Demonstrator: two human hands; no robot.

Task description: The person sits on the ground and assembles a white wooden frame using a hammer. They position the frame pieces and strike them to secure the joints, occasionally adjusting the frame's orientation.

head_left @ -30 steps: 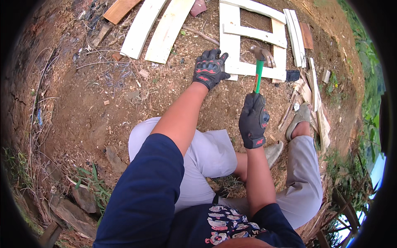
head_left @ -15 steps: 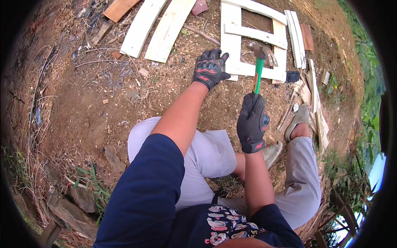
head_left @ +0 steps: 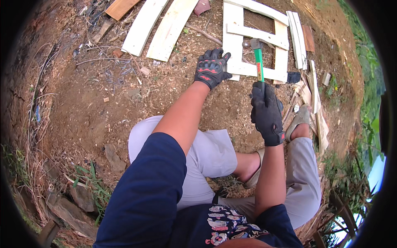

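Note:
A frame of pale wooden planks (head_left: 233,39), with crosspieces laid over two side boards, lies flat on the ground ahead of me. My left hand (head_left: 211,68), in a black glove with red trim, is at its near left corner. Thumb and forefinger straddle the end of the nearest crosspiece; the other fingers bend down beside it. My right hand (head_left: 266,113), gloved too, is wrapped round the black grip of a claw hammer (head_left: 259,65) with a green shaft. The hammer's head appears over the frame's opening, below the middle crosspiece; whether it touches wood I cannot tell.
Two long pale boards (head_left: 171,31) lie at the far left, near a brown board (head_left: 120,8). Narrow planks (head_left: 297,39) and a dark block (head_left: 293,77) lie right of the frame. Wood scraps (head_left: 316,89) are beside my right foot (head_left: 298,124).
My right hand has moved right and slightly forward, and has turned with the hammer, so the claw no longer points right. My left hand stays at the frame's corner.

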